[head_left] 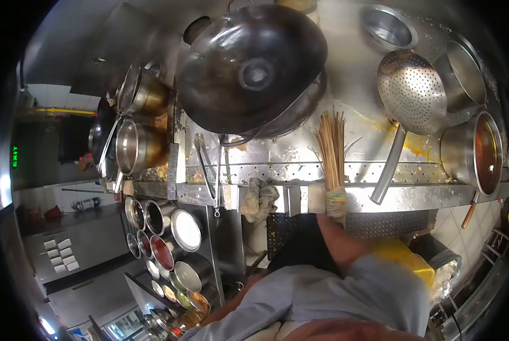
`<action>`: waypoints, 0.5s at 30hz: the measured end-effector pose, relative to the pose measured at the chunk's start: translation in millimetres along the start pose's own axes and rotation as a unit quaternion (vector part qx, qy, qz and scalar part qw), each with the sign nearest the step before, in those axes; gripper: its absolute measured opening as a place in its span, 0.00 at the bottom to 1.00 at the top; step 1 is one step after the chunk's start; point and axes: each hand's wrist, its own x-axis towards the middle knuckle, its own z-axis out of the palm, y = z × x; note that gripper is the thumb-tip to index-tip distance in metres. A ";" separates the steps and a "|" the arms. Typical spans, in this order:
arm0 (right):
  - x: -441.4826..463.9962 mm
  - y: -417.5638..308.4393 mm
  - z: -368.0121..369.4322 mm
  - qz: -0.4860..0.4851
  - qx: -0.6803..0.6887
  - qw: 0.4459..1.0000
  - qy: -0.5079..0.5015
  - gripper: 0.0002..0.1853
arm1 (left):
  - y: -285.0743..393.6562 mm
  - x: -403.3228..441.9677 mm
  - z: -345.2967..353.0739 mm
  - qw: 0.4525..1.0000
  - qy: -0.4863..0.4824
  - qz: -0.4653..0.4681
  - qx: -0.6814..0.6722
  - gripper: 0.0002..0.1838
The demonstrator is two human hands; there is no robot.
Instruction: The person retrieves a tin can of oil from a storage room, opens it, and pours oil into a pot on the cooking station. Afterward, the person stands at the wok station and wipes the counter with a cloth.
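My right forearm (348,247) reaches up to the front edge of the counter. The visible part of my right hand (326,226) is at that edge, just below the wrapped end of a bamboo wok brush (331,150). Its fingers are hidden, so a grip cannot be made out. The brush lies with its bristles pointing away from me. Part of my left arm (232,301) shows at the lower left beside my grey top, but its hand cannot be made out. A crumpled cloth (259,200) hangs over the counter edge left of the brush.
A large wok (251,68) leans bottom outward over the stove. A perforated strainer (413,91) lies at right, near a pot of reddish liquid (456,150). Tongs (217,176) rest left of the cloth. Several ingredient containers (186,230) stand at lower left; a yellow bin (402,258) is at lower right.
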 end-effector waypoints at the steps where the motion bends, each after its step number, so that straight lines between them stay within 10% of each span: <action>1: -5.5 -6.3 -3.5 -0.037 -0.020 0.999 0.022 0.22 | 1.8 0.4 0.3 1.000 -0.003 0.006 0.006 0.18; 3: -12.2 -10.6 -18.1 -0.081 -0.026 0.996 0.025 0.22 | 7.8 0.4 1.0 0.999 -0.009 0.024 0.021 0.18; 7: 9.3 14.3 -56.3 0.128 0.233 0.933 -0.241 0.27 | 12.8 -4.7 -2.6 0.997 -0.002 0.058 0.047 0.18; 15: 32.0 5.7 -9.4 0.277 0.158 0.927 -0.195 0.27 | -6.1 -2.1 -4.6 0.999 0.012 -0.013 -0.030 0.19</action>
